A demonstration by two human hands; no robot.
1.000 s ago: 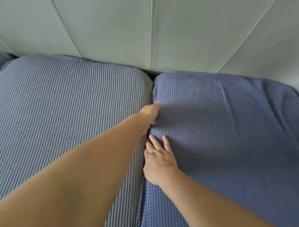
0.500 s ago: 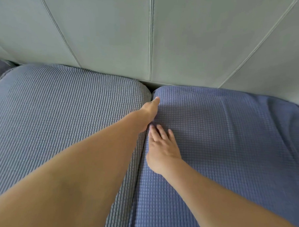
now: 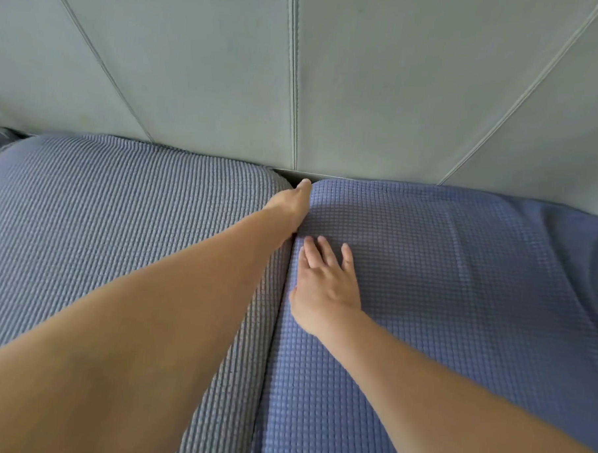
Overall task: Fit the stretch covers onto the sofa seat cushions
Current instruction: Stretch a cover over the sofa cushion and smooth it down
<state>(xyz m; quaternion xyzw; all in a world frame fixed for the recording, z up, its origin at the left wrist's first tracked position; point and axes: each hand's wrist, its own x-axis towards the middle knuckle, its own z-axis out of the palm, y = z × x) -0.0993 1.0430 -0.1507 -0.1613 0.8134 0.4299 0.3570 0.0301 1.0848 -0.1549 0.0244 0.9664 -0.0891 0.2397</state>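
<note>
left hand (image 3: 289, 205) wedged in the seam between the two covered cushions, its fingers hidden, grip can't tell. right hand (image 3: 326, 285) flat, fingers (image 3: 327, 253) released, pressing right cushion cover (image 3: 459, 284) just beside the seam. left cushion cover (image 3: 119, 218) beyond left hand; sofa backrest (image 3: 297, 72) ahead.

Pale green sofa (image 3: 382, 93), two blue-covered seat cushions (image 3: 102, 235) side by side

Pale grey-green sofa backrest (image 3: 382, 82) behind, stitched seams fanning across panels; soft even light.
</note>
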